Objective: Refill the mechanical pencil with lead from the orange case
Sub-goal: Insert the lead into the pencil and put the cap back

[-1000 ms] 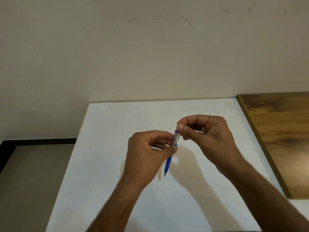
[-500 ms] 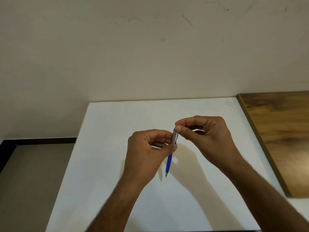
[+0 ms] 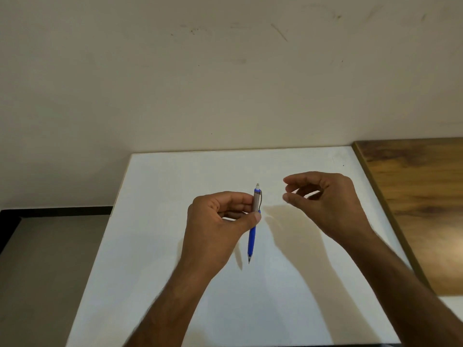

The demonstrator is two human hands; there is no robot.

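Observation:
My left hand (image 3: 219, 222) grips a mechanical pencil (image 3: 252, 237) between thumb and fingers, above the white table (image 3: 162, 259). The pencil is nearly upright with its tip pointing down. It has a blue lower barrel, a grey upper part with a clip, and a small white eraser showing at the top. My right hand (image 3: 330, 204) hovers a short way right of the pencil's top. Its fingers are curled and its thumb and forefinger are apart, with nothing visible between them. No orange case is in view.
A brown wooden surface (image 3: 421, 209) adjoins the table's right edge. A plain wall (image 3: 225, 83) rises behind the table. Left of the table lies grey floor (image 3: 50, 271) with a dark border.
My right hand has let go of the pencil's top and moved away to the right, uncovering the white eraser. My left hand still holds the pencil in about the same place.

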